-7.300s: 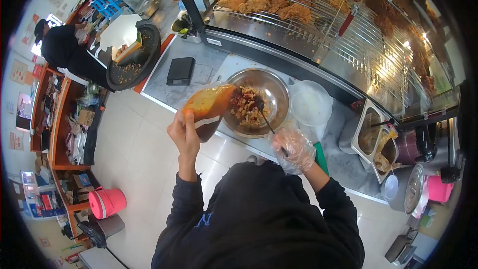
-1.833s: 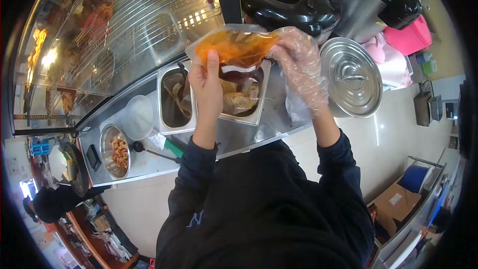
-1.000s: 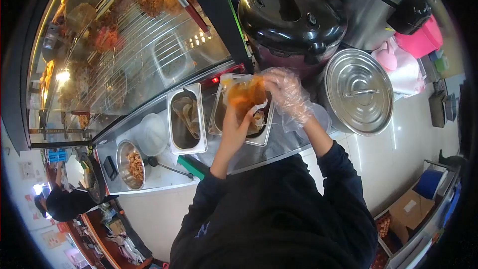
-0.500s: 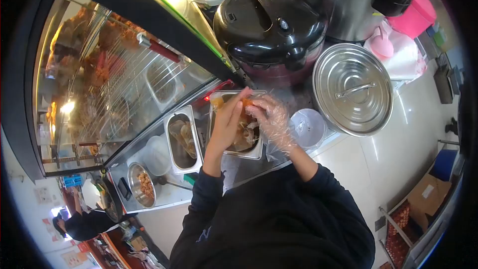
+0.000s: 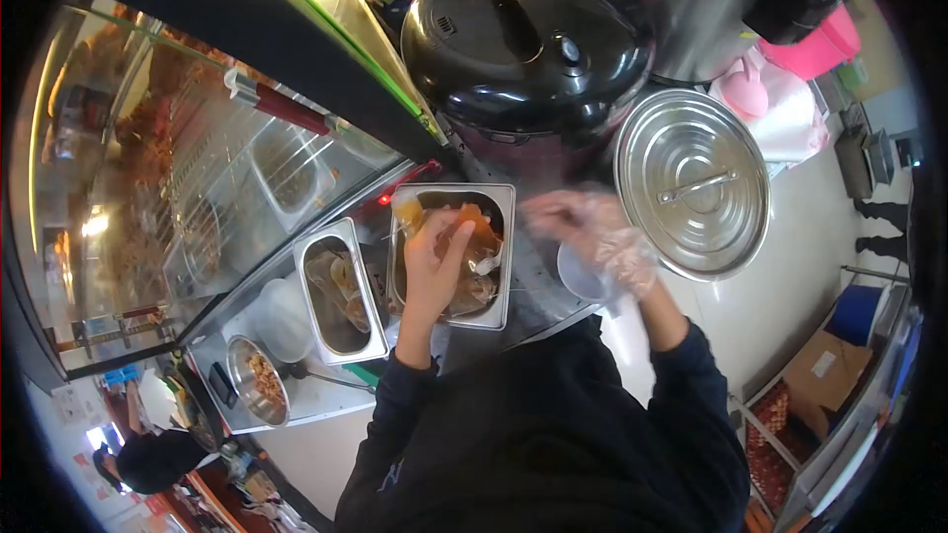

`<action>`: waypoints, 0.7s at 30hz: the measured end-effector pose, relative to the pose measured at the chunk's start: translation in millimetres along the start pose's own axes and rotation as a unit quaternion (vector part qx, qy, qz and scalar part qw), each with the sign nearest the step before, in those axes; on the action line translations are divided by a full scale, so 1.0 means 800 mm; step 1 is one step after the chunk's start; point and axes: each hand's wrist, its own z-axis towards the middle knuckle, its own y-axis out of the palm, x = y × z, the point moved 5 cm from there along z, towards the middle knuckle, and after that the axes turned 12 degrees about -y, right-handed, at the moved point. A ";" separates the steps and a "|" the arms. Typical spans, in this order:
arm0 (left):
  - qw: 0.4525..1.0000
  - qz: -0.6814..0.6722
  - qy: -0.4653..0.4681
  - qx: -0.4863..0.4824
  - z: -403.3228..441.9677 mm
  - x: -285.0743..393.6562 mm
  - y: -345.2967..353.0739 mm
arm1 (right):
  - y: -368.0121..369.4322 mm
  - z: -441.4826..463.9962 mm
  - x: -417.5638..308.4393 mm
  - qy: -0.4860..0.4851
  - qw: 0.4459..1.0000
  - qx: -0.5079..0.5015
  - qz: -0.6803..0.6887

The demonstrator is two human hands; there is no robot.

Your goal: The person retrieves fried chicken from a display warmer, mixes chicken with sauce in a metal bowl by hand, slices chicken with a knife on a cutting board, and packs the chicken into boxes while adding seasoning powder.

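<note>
My bare left hand [image 5: 434, 262] reaches into a steel tray [image 5: 508, 271], its thumb and fingers closed on an orange-brown plastic bag [image 5: 482, 229]. More clear bags with brownish contents [image 5: 472, 294] lie below it in the tray, and a yellowish bag [image 5: 406, 207] is at the far left corner. To the right, apart from the tray, is my right hand [image 5: 597, 229] in a clear plastic glove. Its fingers are stretched out toward the left and blurred, with nothing visible in them. A white tub [image 5: 583, 274] stands just below this hand, partly covered by it.
A second steel tray [image 5: 376, 343] holds more bags. A bowl of brown pieces [image 5: 262, 385] sits to its left. Behind stand a large black-lidded cooker [image 5: 523, 49] and a pot lid [image 5: 696, 237]. A glass display cabinet [image 5: 188, 168] borders the left; a person [image 5: 163, 459] is beyond.
My right hand has moved away from my left hand, to the right past the tray's edge. My left hand stays over the tray, with the orange-brown bag now more visible.
</note>
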 end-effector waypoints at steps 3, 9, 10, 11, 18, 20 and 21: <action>0.999 -0.035 -0.013 0.004 -0.004 -0.012 0.001 | -0.007 -0.012 0.002 -0.084 0.949 -0.160 -0.258; 0.999 -0.041 -0.029 -0.004 -0.005 -0.003 0.003 | 0.066 0.027 0.064 -0.099 0.852 -0.174 -0.484; 0.998 -0.041 -0.038 -0.009 -0.007 -0.002 0.004 | 0.075 0.025 0.086 -0.107 0.857 -0.158 -0.479; 0.999 -0.033 -0.036 -0.015 -0.008 -0.002 0.005 | 0.084 0.031 0.097 -0.118 0.860 -0.141 -0.476; 0.998 -0.034 -0.045 -0.023 -0.007 0.000 0.004 | 0.110 -0.020 0.093 -0.100 0.741 -0.282 -0.601; 0.998 -0.036 -0.045 -0.025 -0.006 -0.002 0.004 | 0.115 -0.043 0.082 -0.068 0.794 -0.265 -0.543; 0.998 -0.038 -0.042 -0.028 -0.006 -0.003 0.003 | 0.116 -0.052 0.076 -0.051 0.818 -0.255 -0.513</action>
